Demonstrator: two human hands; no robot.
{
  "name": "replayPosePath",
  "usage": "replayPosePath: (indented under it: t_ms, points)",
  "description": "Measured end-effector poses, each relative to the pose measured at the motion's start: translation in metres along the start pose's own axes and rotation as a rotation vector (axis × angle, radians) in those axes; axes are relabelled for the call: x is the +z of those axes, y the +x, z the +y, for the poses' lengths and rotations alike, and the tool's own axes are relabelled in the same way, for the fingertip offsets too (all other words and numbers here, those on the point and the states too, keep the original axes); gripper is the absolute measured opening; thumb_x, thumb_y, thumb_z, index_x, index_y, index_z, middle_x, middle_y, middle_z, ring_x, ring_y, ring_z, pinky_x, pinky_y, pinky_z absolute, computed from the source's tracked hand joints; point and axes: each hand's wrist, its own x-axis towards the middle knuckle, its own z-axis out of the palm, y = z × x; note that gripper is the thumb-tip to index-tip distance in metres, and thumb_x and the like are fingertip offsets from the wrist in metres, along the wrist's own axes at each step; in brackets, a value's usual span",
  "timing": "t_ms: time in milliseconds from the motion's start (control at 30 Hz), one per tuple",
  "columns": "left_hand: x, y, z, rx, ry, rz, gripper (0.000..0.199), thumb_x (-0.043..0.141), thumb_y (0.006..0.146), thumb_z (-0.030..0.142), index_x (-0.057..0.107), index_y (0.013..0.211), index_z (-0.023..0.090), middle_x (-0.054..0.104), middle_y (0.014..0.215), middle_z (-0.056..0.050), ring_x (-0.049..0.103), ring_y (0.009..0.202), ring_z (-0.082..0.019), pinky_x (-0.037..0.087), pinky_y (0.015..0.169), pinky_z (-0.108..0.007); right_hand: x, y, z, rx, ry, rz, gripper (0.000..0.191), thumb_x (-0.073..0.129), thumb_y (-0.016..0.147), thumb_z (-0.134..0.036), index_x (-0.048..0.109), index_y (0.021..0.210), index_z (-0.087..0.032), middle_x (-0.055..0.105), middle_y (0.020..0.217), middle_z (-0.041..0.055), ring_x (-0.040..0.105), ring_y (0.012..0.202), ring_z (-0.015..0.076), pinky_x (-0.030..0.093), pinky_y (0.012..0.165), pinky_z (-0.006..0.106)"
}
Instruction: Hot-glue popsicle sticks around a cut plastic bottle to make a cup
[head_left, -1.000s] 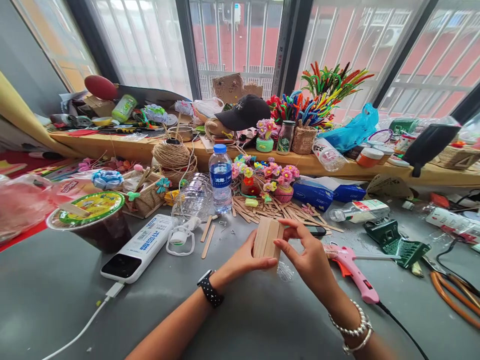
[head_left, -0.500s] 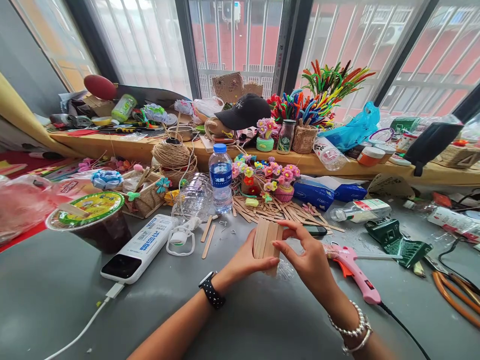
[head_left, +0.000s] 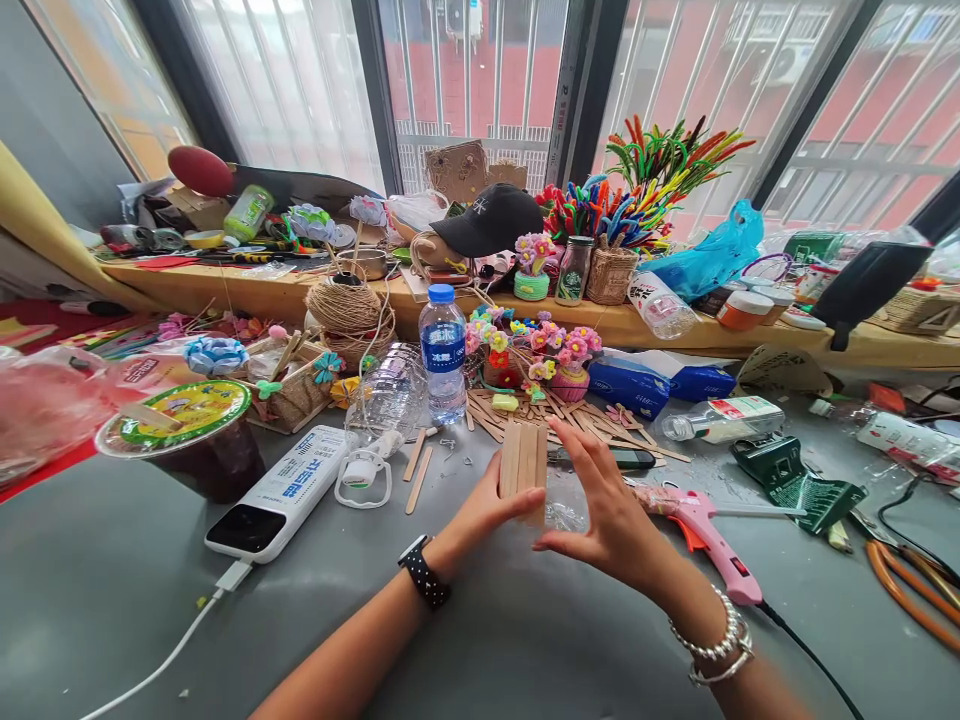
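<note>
My left hand (head_left: pixel 480 510) grips a small block of popsicle sticks (head_left: pixel 523 460) set side by side, thumb across the front and fingers behind. The block is held upright above the grey table (head_left: pixel 480 640). Just to its right, my right hand (head_left: pixel 607 510) has its thumb and fingers spread, with a gap between the fingers and the block's right side. Behind the block lies a heap of loose popsicle sticks (head_left: pixel 495 415). A pink glue gun (head_left: pixel 705 525) rests to the right of my right hand, and clear crumpled plastic (head_left: pixel 566 510) shows between my hands.
A water bottle (head_left: pixel 442 355) stands behind my left hand. Two single sticks (head_left: pixel 418 480) lie left of it, near a white power bank (head_left: pixel 281 495) with a cable and a lidded cup (head_left: pixel 187 440). Orange-handled scissors (head_left: pixel 907 585) are at far right. A crowded wooden ledge (head_left: pixel 420 310) runs behind.
My right hand has let go of the block; its fingers have spread apart. The block has shifted slightly left in my left hand and turned a little more upright.
</note>
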Motion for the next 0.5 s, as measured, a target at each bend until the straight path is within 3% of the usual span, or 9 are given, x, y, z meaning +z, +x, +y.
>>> replayPosePath:
  t_ms: [367,500]
  points:
    - [0.0039,-0.002,0.0037,0.078,0.093,-0.034,0.087,0.068,0.058,0.054,0.031,0.125,0.013,0.043,0.125,-0.016,0.04,0.115,-0.034,0.032,0.096,-0.045,-0.0045,0.0005,-0.0036,-0.021,0.006,-0.028,0.087,0.06,0.07,-0.037,0.008,0.137,-0.021,0.032,0.137,0.0113,0.028,0.126,0.0256,0.015,0.105,0.051]
    - [0.0027,-0.0012,0.0011,0.084,0.059,-0.062,0.085,0.068,0.06,0.052,0.03,0.127,0.015,0.043,0.126,-0.015,0.039,0.116,-0.034,0.032,0.096,-0.046,-0.0068,0.0002,-0.0021,-0.053,-0.023,-0.064,0.092,0.062,0.068,-0.039,0.004,0.138,-0.019,0.028,0.139,0.012,0.025,0.127,0.0265,0.013,0.105,0.053]
